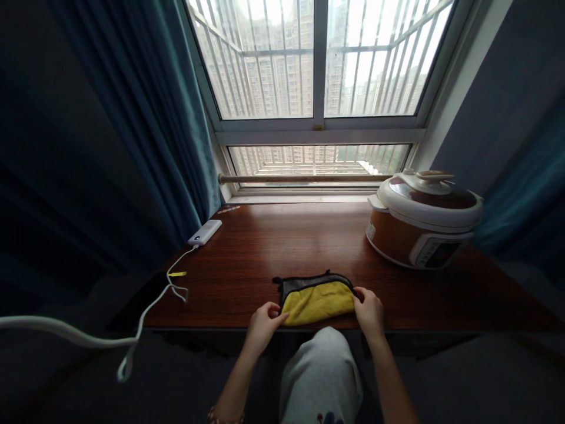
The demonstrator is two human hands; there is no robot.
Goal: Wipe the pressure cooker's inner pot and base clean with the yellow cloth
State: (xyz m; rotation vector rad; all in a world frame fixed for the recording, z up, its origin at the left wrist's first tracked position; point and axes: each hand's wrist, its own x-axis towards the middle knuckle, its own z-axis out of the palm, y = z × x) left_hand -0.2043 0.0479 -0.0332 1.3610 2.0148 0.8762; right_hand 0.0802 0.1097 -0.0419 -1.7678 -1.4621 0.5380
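A yellow and grey cloth (318, 301) with black edging lies folded near the front edge of the brown table. Its yellow side is uppermost, and a strip of grey shows along the far side. My left hand (266, 323) pinches the cloth's left end between thumb and fingers. At the right end, my right hand (369, 309) grips the black-edged corner in the same way. Both hands rest low at the table's edge, with the cloth spread between them.
An electric cooker (424, 221) stands on the right of the wooden table (286, 235). At the left lies a white power bank (205, 232) with a white cable (150, 306) running off the edge. Behind are a barred window (318, 88) and blue curtains (154, 118).
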